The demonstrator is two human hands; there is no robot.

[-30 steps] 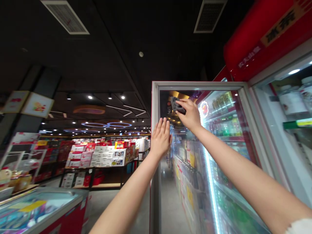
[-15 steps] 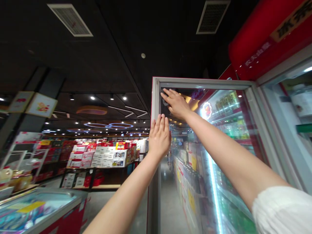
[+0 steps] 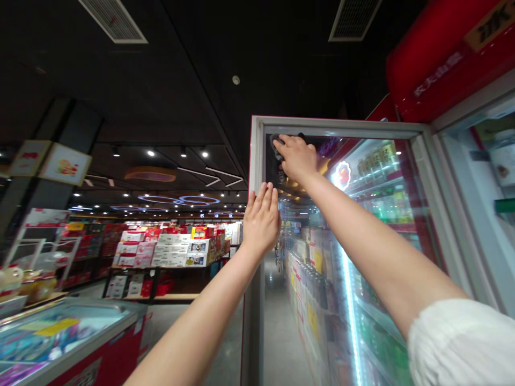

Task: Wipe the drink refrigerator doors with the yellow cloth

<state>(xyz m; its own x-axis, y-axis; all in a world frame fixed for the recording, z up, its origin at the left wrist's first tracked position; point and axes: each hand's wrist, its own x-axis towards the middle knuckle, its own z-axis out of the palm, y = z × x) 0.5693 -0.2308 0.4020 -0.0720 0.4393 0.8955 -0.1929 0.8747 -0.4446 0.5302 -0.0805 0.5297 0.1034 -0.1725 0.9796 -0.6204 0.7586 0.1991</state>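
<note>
The glass door (image 3: 257,124) of an upright drinks fridge stands open in front of me, with a pale frame. My left hand (image 3: 262,217) lies flat against the door's upright frame edge, fingers stretched upward and close together. Higher up, my right hand (image 3: 298,158) presses at the upper left corner of the pane, its fingers bent over a dark grey, crumpled cloth (image 3: 276,141). Most of that cloth is hidden beneath the palm and fingers.
At right is the open fridge under a red sign (image 3: 438,69). Bottles and shelves show in the glass. A chest freezer (image 3: 100,343) stands lower left, with stacked boxes (image 3: 173,250) on a display table behind it.
My right hand has shifted slightly up and right across the glass, its fingers more bent. My left hand keeps its place on the frame. The view has tilted slightly downward.
</note>
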